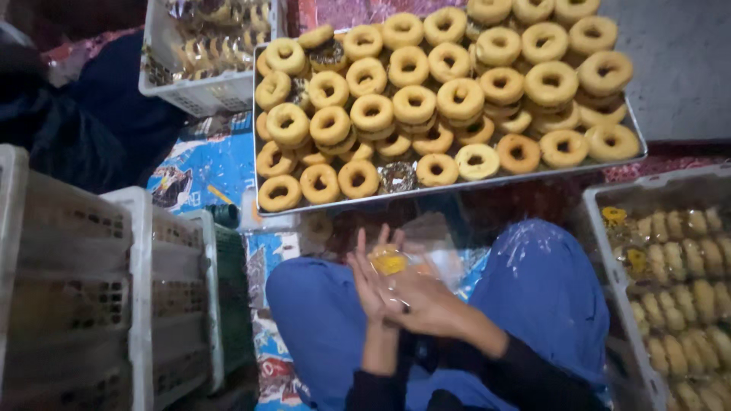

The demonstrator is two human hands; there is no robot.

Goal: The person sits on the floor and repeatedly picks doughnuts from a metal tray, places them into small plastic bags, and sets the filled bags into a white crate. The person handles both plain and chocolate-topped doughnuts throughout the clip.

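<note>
The left hand (371, 275) is held up over the lap, with its fingers spread and pointing up. The right hand (423, 301) comes in from the side and lies across the left palm. Between them is a clear bag (396, 268) with a yellow patch on it — both hands touch it. It is too blurry to tell how tight each hand grips, or if a donut is inside.

The person sits cross-legged in blue pants (542, 288). Just in front of the knees is a big metal tray (268, 207) piled high with donuts (414, 102). Most are plain and golden. One near the front edge is dark with sprinkles (397, 176).

To the right is a white crate (601, 236) full of donuts already in clear bags (680, 278). To the left stand more white crates (138, 266), seen from the side. Behind the tray, at the top left, is a white basket (199, 94) with more bagged donuts — well away from the hands. A bright blue mat (205, 164) covers the floor.
</note>
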